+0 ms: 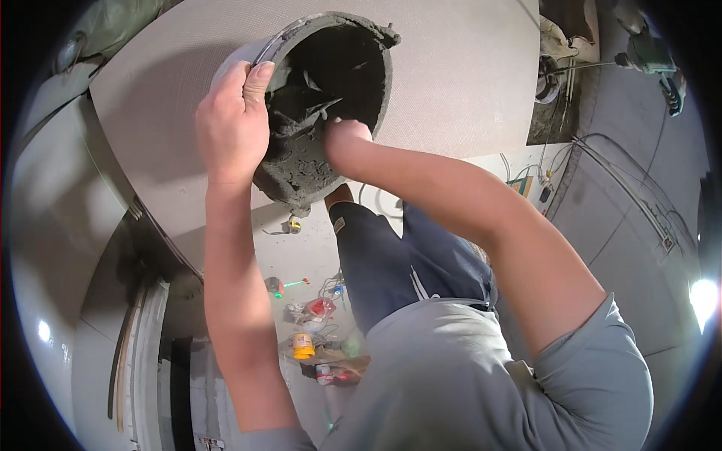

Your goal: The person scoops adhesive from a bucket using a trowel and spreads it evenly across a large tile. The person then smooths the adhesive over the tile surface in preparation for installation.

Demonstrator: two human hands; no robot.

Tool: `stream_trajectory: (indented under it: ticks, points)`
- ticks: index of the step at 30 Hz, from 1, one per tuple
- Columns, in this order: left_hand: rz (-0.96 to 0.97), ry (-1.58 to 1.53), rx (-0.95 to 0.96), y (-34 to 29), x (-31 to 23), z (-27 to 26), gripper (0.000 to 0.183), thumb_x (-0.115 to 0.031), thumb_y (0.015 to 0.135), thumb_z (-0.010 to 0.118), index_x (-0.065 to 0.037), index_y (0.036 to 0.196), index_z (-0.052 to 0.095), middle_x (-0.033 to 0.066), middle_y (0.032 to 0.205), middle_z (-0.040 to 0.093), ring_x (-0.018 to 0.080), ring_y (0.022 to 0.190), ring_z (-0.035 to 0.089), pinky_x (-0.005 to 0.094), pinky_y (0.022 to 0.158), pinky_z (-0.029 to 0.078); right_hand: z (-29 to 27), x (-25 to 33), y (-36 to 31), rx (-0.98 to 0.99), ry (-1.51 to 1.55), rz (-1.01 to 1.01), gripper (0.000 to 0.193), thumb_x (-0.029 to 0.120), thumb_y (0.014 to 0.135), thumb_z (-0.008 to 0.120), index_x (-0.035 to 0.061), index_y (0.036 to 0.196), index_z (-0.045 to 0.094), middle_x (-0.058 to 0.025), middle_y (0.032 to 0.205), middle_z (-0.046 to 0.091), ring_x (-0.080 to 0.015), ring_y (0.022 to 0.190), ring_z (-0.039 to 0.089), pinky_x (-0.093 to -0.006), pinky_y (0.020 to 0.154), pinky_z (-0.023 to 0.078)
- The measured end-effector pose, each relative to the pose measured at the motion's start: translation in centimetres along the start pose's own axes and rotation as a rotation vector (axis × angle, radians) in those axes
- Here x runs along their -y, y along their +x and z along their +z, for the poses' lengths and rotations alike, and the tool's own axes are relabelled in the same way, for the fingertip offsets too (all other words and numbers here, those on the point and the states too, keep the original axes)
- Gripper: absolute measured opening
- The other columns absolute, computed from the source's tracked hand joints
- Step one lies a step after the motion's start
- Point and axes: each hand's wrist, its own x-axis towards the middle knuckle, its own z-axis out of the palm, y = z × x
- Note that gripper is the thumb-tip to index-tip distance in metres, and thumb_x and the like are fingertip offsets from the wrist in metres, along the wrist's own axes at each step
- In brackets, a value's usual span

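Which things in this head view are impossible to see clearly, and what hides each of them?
- Right hand: its fingers are buried in the grey mortar inside the bucket, so any tool or grip is hidden.
- Left hand: only the thumb over the rim shows; the fingers are behind the bucket wall.
- Small items on the floor: too small to identify.
- Power tool at the upper right: bent and partly cut by the fisheye rim.
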Motion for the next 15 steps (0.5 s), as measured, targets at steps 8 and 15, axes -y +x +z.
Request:
stream_trajectory:
  ticks: [8,15]
  points:
    - [0.031,-0.039,-0.079,-1.8,0.7,0.2,0.033,-0.036,0.099,0.060,-0.005,0.089,0.059,0.0178,0.077,0.060,0.0401,0.069,0.057,0.0443,0.061,0.045,-10.3,-6.8,-3.0,0.130,0.144,-0.279,0.025,0.015,0.080,0.055,-0.0018,0.078,0.073,-0.0164,0.070,0.071,-0.0295,0.068,0.073,-0.0457,0.065,0.058]
    - [-0.011,-0.099,-0.118,-3.0,1.6,0.2,0.026,-0.028,0.100,0.060,-0.004,0.091,0.061,0.0168,0.074,0.059,0.0349,0.063,0.054,0.0400,0.060,0.045,-8.3,-4.2,1.6,-0.175,-0.158,-0.172,0.027,0.015,0.090,0.061,0.0071,0.112,0.075,-0.0121,0.115,0.073,-0.0262,0.103,0.072,-0.0365,0.080,0.058]
